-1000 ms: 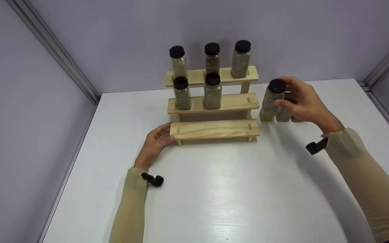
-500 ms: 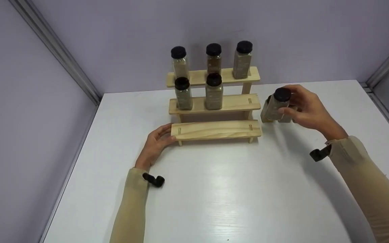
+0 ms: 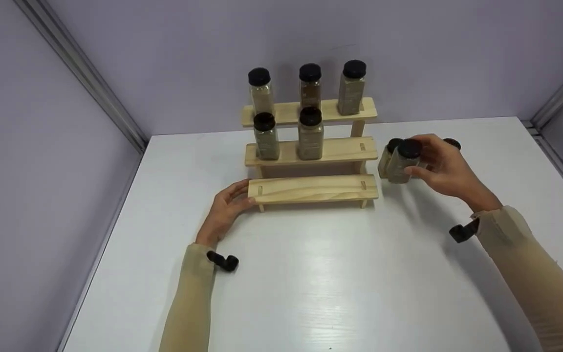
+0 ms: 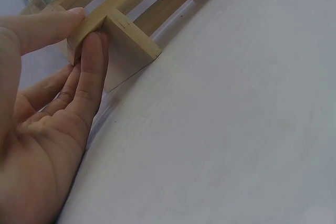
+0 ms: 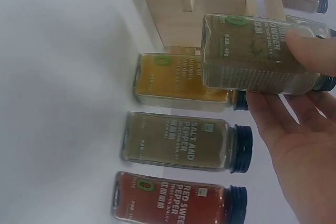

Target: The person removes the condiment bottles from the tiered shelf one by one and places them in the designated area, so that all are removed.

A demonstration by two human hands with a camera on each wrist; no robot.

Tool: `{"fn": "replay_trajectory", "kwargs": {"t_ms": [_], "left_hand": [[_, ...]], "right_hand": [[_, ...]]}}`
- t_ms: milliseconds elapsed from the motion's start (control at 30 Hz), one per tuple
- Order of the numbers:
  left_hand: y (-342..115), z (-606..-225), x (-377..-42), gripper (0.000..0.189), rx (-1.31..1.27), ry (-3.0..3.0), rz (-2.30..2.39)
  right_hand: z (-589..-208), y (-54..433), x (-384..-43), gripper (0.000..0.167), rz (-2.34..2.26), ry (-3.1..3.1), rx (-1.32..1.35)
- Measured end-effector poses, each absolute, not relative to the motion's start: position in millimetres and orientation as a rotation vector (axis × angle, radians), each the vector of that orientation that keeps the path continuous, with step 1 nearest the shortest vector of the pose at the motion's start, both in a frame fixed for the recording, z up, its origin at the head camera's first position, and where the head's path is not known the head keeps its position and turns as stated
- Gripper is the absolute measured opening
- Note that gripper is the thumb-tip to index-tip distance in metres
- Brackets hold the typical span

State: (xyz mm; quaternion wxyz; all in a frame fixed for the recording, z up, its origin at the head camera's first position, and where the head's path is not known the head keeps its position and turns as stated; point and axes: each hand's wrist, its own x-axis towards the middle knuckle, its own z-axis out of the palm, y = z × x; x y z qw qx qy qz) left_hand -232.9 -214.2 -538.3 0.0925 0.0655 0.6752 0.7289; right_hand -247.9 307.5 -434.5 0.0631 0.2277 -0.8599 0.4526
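Observation:
My left hand (image 3: 225,210) pinches the left end of the lowest shelf of a three-tier wooden rack (image 3: 313,188). In the left wrist view its thumb lies on top of the board and the fingers press beside the leg. My right hand (image 3: 445,168) grips a black-lidded spice jar (image 3: 401,166) of greenish-brown powder, right of the rack. From the right wrist view, this jar (image 5: 252,56) overlaps a yellow turmeric jar (image 5: 168,80). Beside that stand a salt and pepper jar (image 5: 176,140) and a red sweet pepper jar (image 5: 168,198).
Three jars stand on the top shelf, among them a reddish-brown one (image 3: 310,90). The middle shelf bears two, at its left (image 3: 267,142) and middle (image 3: 311,139). A wall (image 3: 203,58) rises close behind the rack on the white table (image 3: 286,283).
My right hand has lowered the spice jar toward the table and shifted slightly right, in front of the standing jars. The left hand keeps its hold on the rack's lowest shelf.

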Motion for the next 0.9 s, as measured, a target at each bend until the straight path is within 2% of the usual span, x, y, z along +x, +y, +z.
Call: {"fn": "replay_trajectory", "kwargs": {"t_ms": [900], "left_hand": [[-213, -536, -231, 0.064, 0.183, 2.023, 2.148]], "right_hand": [[-468, 304, -249, 0.059, 1.474, -2.559, 0.679]]}}
